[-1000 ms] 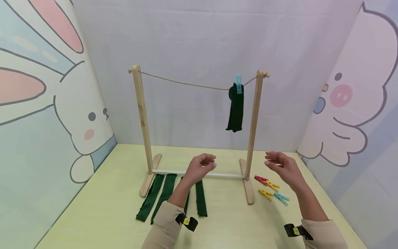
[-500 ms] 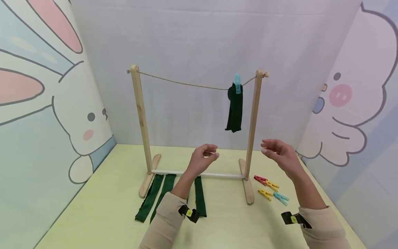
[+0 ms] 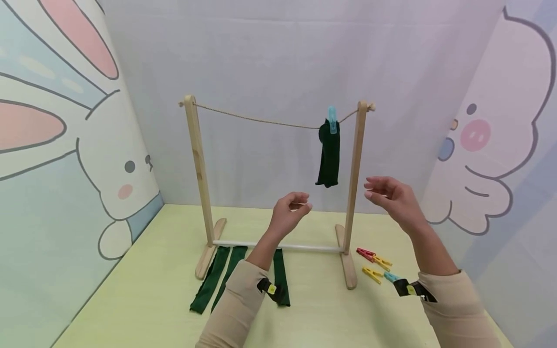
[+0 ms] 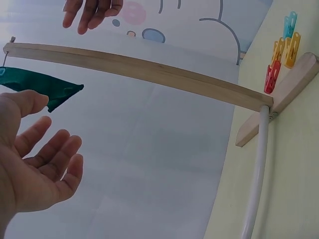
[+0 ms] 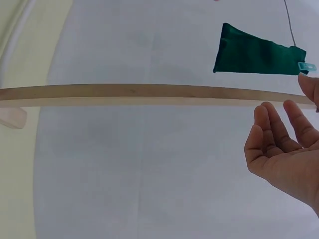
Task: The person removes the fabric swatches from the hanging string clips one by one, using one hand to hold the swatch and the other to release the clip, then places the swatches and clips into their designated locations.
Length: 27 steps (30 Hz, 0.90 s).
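Note:
A dark green cloth strip (image 3: 329, 159) hangs near the right end of the string (image 3: 256, 119), held there by a light blue clothespin (image 3: 332, 120). My left hand (image 3: 289, 215) is in the air below and to the left of that cloth, its fingers loosely bent around nothing. To the right of the stand's right post (image 3: 356, 174), my right hand (image 3: 393, 200) hovers at a similar height, also holding nothing. Both wrist views show relaxed fingers, with the hanging green cloth (image 5: 259, 52) apart from them.
Several green cloth strips (image 3: 210, 285) lie on the table (image 3: 317, 309) at the stand's lower left, partly behind my left arm. Right of the stand lie red (image 3: 365, 253), yellow (image 3: 372, 275) and blue clothespins (image 3: 391, 277). A white bar (image 3: 300, 247) joins the wooden feet.
Both hands have risen from lower over the table, the left also drifting slightly right. The right sleeve strap now covers part of the blue clothespin. Hanging cloth and strips stay put.

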Available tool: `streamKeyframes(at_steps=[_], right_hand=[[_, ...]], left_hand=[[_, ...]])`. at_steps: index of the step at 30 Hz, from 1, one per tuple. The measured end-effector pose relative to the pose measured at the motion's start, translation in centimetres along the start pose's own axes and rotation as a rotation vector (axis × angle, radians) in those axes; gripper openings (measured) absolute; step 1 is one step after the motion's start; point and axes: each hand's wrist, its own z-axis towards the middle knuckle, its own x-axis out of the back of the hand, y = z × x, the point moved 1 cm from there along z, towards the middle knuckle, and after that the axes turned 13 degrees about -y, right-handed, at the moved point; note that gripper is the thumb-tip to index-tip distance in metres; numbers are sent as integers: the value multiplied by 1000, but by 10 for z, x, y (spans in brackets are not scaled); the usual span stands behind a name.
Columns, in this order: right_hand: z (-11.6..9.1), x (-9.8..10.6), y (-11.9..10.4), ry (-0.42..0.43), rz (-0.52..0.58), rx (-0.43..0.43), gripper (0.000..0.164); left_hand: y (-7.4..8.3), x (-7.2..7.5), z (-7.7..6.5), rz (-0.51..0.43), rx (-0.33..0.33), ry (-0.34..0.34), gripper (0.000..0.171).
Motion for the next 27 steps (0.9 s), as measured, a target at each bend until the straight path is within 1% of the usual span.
streamKeyframes(at_steps=[4, 8, 13, 23, 27], right_hand=[[9, 4, -11, 5, -13, 26, 32], [18, 9, -21, 7, -25, 65, 31], [25, 13, -31, 24, -11, 93, 31], [45, 16, -51, 49, -12, 130, 34], [53, 17, -58, 57, -34, 137, 36]], left_hand=[[5, 1, 7, -13, -15, 14, 26], [13, 1, 15, -3, -32, 23, 27], [21, 0, 24, -7, -35, 42, 29], [25, -5, 42, -23, -24, 93, 29], [27, -9, 48, -23, -2, 94, 30]])
